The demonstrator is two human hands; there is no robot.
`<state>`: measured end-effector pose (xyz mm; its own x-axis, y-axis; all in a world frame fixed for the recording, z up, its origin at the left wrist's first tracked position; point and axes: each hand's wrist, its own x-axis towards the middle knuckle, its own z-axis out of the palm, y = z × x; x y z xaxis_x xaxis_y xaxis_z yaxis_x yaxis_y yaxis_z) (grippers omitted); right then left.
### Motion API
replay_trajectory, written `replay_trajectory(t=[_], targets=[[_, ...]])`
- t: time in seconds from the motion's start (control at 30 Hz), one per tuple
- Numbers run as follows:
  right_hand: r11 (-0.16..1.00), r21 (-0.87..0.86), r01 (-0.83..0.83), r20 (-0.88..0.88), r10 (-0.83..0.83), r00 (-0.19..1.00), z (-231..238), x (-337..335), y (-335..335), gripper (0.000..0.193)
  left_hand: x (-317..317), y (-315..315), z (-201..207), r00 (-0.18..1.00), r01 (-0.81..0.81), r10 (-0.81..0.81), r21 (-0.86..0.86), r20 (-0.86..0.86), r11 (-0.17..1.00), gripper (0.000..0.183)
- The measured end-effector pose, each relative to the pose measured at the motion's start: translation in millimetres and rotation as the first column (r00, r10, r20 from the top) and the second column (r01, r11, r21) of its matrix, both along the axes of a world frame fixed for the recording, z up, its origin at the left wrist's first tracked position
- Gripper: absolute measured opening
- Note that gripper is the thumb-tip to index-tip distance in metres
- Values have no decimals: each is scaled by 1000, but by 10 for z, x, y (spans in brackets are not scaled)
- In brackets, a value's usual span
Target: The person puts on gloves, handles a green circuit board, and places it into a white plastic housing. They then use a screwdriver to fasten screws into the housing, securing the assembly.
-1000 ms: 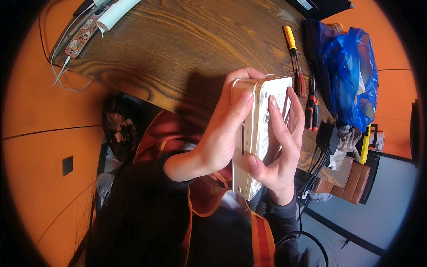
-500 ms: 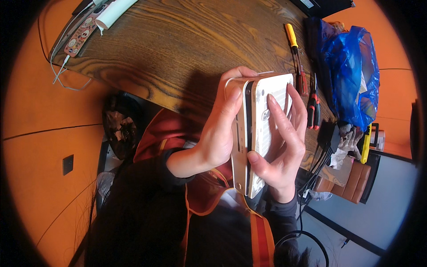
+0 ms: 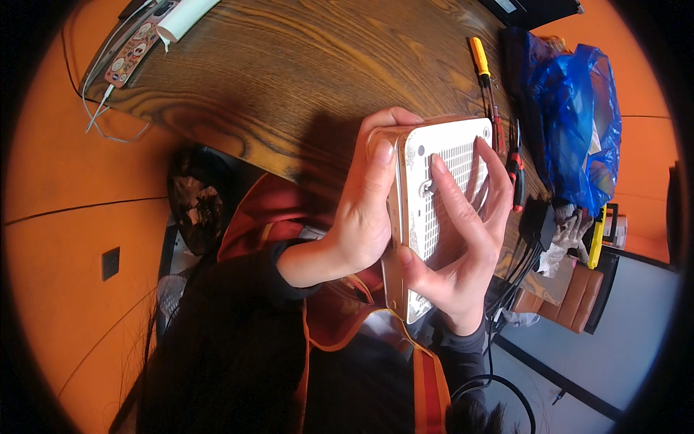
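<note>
Both hands hold a white box-shaped electronic device [image 3: 452, 132] upright above the near edge of the table. Its slotted vent panel faces right, and grey smudges mark the panel's edge. My left hand [image 3: 361, 213] is closed around the left side, thumb along the rim and fingers behind the top, partly hidden. Across the vent panel spreads my right hand [image 3: 466, 249]; its thumb and fingertips press on the surface. Panel and housing sit close together along the visible seam.
On the wooden table [image 3: 289, 65] lie a yellow-handled screwdriver [image 3: 479, 56], a red screwdriver [image 3: 497, 123] and red-and-black pliers [image 3: 516, 173]. A blue plastic bag [image 3: 578, 123] is at right, above dark cables [image 3: 533, 228]. A white tube [image 3: 186, 20] and a sticker-covered strip [image 3: 134, 58] are far left.
The dark gap between the vent panel and the housing has closed. The device has turned so that more of the panel faces me, and the right hand has shifted slightly right.
</note>
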<state>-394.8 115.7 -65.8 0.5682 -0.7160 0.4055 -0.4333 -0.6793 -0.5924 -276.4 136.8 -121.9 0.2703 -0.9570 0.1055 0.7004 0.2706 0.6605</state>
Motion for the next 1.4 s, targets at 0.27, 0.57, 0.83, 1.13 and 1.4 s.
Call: replay_trajectory(t=[0.27, 0.57, 0.83, 1.13, 1.4], targets=[[994, -104, 20, -142, -35, 989, -19, 10, 67, 64, -27, 55, -67, 998, -55, 55, 7, 10, 998, 48], [999, -43, -14, -55, 12, 998, -34, -20, -9, 66, 20, 56, -14, 998, 15, -12, -48, 68, 999, 47], [982, -186, -42, -344, -25, 939, 86, -92, -20, 58, 125, 71, -61, 994, 73, -72, 13, -78, 997, 66], [984, -163, -72, 134, 94, 986, 876, 22, 568, 12, -54, -223, -98, 564, -538, 776, -587, 284, 606, 44], [910, -225, 348, 124, -327, 937, 924, -156, 823, 20, 283, 20, -179, 980, 15, -87, -371, -178, 929, 55]])
